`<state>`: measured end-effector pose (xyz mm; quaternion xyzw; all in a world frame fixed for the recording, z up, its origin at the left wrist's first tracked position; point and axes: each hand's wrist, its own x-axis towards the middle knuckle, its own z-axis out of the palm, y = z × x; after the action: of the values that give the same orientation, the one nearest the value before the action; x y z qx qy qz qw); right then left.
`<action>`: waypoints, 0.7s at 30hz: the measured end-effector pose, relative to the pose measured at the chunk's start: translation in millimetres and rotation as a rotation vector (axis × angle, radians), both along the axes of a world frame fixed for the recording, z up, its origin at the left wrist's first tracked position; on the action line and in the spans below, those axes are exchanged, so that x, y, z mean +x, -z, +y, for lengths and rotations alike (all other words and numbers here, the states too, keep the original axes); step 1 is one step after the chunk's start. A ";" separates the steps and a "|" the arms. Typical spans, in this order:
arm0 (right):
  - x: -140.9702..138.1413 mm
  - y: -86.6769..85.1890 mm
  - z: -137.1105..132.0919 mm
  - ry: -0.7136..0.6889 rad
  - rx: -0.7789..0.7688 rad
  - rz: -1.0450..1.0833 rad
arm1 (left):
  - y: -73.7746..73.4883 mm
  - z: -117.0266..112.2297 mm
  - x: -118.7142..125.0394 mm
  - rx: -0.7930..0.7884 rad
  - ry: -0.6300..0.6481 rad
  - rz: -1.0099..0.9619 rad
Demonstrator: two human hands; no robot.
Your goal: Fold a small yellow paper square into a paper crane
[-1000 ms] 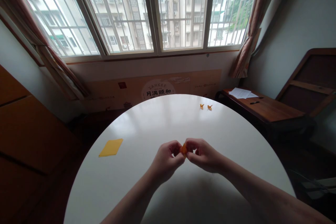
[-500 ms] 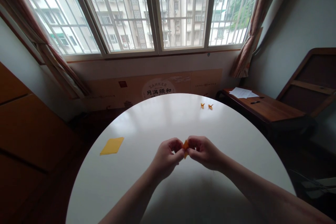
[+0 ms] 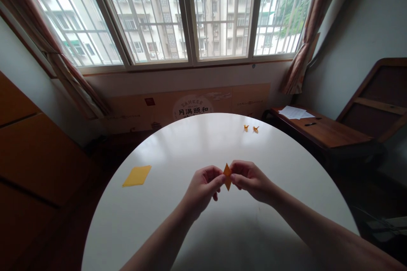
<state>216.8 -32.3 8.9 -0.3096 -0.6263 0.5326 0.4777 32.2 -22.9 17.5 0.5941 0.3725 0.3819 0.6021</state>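
A small folded piece of orange paper (image 3: 227, 176), shaped like a narrow diamond, is held over the middle of the white table. My left hand (image 3: 206, 186) pinches its left side between thumb and fingers. On the opposite side, my right hand (image 3: 249, 180) pinches the paper the same way. The paper's pointed ends show above and below my thumbs; its side edges are hidden by my fingertips.
A stack of yellow paper squares (image 3: 137, 176) lies at the table's left. Two small folded paper cranes (image 3: 251, 128) stand near the far edge of the round white table (image 3: 178, 148). To the right, a wooden side table (image 3: 333, 131) bears white sheets (image 3: 295, 112) and a black pen (image 3: 310, 124).
My right hand has shifted slightly up and to the right. More of the folded paper's diamond face shows between my fingers now.
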 end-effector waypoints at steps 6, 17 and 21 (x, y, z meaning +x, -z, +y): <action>-0.3 0.1 0.1 -0.005 -0.091 0.030 | 0.5 1.4 0.5 0.027 -0.036 -0.019; -4.4 8.9 3.2 0.012 -0.110 0.009 | 2.1 4.0 1.0 0.005 -0.164 -0.027; -6.7 9.7 3.7 0.038 -0.139 0.037 | 3.8 4.1 0.5 0.110 -0.138 0.023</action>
<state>210.1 -28.6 -0.8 -0.3441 -0.5727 0.5713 0.4767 32.8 -18.8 13.6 0.6035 0.3979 0.4353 0.5366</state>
